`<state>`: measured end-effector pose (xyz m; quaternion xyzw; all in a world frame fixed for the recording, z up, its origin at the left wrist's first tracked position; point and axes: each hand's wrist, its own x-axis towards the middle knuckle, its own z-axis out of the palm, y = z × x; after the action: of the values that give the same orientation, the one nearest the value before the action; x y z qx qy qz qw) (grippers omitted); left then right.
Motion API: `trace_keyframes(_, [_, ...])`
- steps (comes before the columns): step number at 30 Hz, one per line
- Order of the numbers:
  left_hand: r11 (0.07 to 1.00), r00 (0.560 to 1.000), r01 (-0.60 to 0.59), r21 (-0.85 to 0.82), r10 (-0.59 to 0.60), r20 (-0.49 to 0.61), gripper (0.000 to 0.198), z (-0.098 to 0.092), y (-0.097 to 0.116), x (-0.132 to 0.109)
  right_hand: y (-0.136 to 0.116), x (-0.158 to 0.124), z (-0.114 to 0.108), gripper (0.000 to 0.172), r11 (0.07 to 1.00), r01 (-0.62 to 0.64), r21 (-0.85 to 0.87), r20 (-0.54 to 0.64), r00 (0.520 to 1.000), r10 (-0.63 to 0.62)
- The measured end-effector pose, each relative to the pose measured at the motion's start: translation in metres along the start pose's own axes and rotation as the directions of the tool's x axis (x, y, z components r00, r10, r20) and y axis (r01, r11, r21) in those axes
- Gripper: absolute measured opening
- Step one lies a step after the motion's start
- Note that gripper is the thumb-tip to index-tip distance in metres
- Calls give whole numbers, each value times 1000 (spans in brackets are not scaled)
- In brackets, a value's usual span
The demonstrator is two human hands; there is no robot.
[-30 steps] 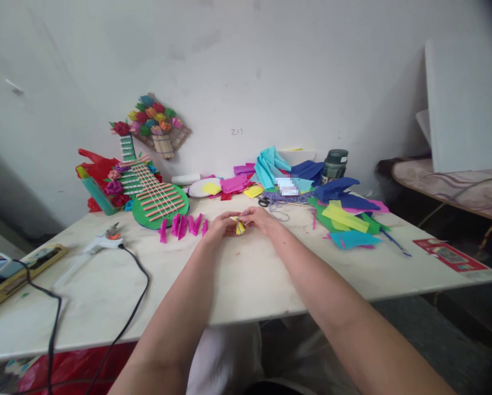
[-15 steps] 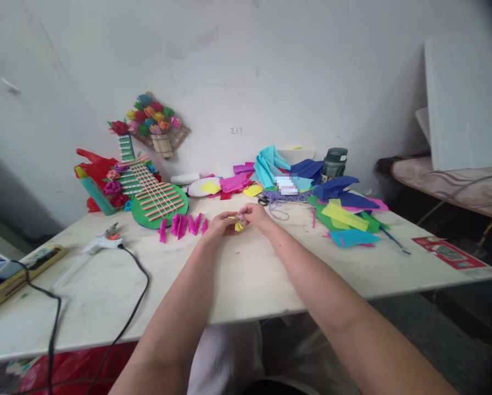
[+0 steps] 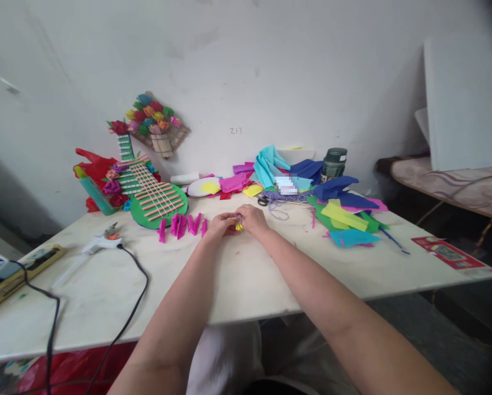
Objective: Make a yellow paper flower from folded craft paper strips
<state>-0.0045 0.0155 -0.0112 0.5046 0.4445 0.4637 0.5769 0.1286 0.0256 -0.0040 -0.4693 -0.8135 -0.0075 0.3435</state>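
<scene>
Close together over the middle of the table, my left hand (image 3: pixel 222 225) and my right hand (image 3: pixel 252 218) both pinch a small yellow and purple paper piece (image 3: pixel 239 224). Fingers cover most of it; its yellow end points down between them. Several folded magenta paper pieces (image 3: pixel 180 225) lie just left of my left hand. Beyond my right hand are scissors (image 3: pixel 263 202) and a tangle of purple yarn (image 3: pixel 279 209).
A green paper guitar (image 3: pixel 159 206) leans at the back left. A glue gun (image 3: pixel 101 243) with a black cord and a power strip (image 3: pixel 23 274) lie left. Coloured paper sheets (image 3: pixel 345 214) and a dark green bottle (image 3: pixel 334 164) are at right.
My right hand has turned slightly and its fingers have closed further over the top of the paper piece. My left hand stays nearly in place.
</scene>
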Motion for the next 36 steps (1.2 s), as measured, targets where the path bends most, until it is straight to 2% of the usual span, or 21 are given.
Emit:
trace_keyframes(4, [1000, 1000, 0, 12, 0, 0, 35, 0, -1, 2, 0, 0, 2, 18, 996, 17, -88, 47, 999, -13])
trace_keyframes(20, [998, 1000, 0, 62, -1, 13, 36, -1, -5, 5, 1, -1, 1, 18, 977, 29, -212, 82, 997, -12])
trace_keyframes(25, [998, 1000, 6, 59, -6, -2, 35, -2, -4, 4, 2, -3, 1, 18, 988, 7, -155, 63, 998, 3])
trace_keyframes(31, [997, 996, -10, -75, 17, 86, 32, -5, -2, 3, 6, -3, 6, 14, 997, -26, -74, 9, 1000, 26])
trace_keyframes(36, [999, 997, -34, -33, 36, 71, 25, -4, -1, 1, 6, -3, 5, 14, 1000, -26, 4, -24, 999, 26])
